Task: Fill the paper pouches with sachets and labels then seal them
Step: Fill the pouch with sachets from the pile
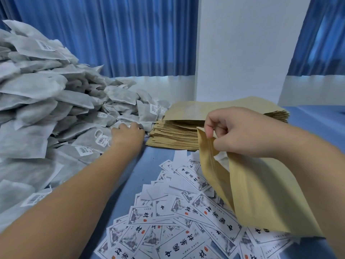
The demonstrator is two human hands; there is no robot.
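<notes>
Head view: blue table point(141, 165) under labels point(186, 221), blue curtains point(112, 34), perhaps a white pillar point(242, 49).

Mount: worn on the person's head, a single wide-angle view.
Facing: forward and down across the table point(317, 120), toward the blue curtains point(112, 34) and white pillar point(242, 53).
Nearness: close. Both forearms run in from the bottom edge, the left hand point(128, 133) far out on the heap of sachets point(46, 86), the right hand point(237, 131) holding a pouch point(261, 193).
Spread: sachets left, labels point(186, 221) below centre.
</notes>
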